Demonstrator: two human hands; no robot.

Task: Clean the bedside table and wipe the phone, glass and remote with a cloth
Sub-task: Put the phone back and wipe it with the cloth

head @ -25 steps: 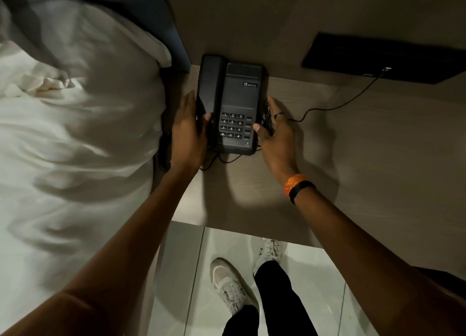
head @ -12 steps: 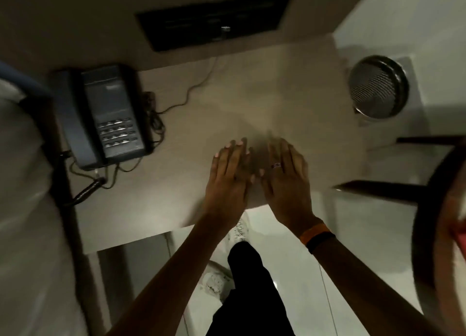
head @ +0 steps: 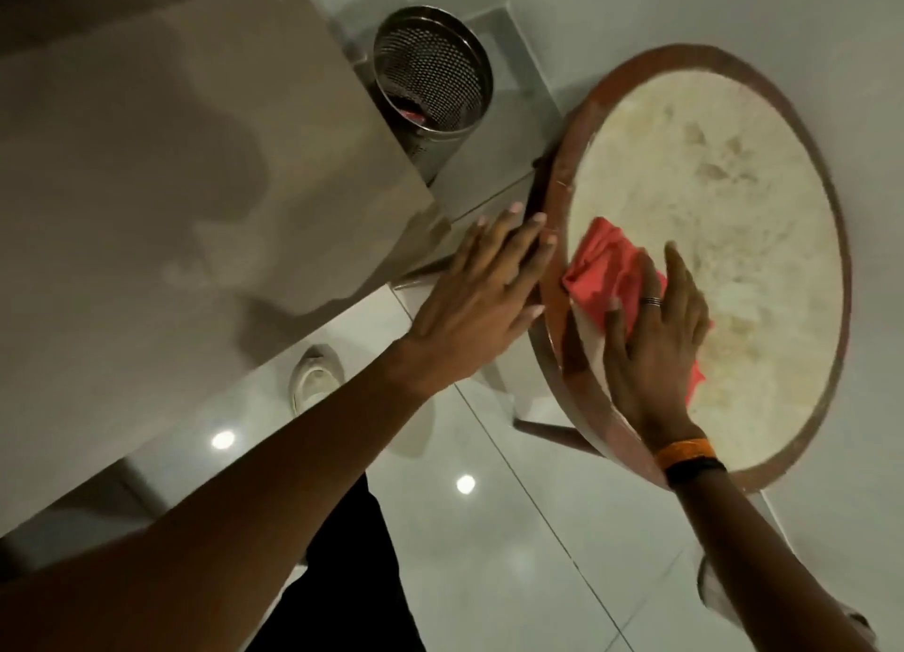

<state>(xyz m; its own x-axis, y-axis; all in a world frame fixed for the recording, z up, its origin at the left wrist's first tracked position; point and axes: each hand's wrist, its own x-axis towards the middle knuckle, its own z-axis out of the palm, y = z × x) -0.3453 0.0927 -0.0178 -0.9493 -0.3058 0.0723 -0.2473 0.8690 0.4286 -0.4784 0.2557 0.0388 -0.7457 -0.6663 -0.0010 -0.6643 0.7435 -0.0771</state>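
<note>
A red cloth (head: 604,272) lies crumpled on a round table (head: 743,211) with a pale top and a brown wooden rim, at the right. My right hand (head: 655,338) lies on top of the cloth with its fingers spread over it. My left hand (head: 484,304) is flat and empty, fingers apart, its tips at the round table's left rim. The beige bedside table (head: 171,162) fills the left of the view. The phone, glass and remote are out of view.
A perforated metal bin (head: 430,84) stands on the floor between the two tables, with something red inside. Glossy white floor tiles (head: 489,529) lie below. My shoe (head: 313,377) shows under the bedside table's edge.
The view has swung right, off the phone and bedside table to the round table. Both hands moved right; my right hand now rests on the red cloth.
</note>
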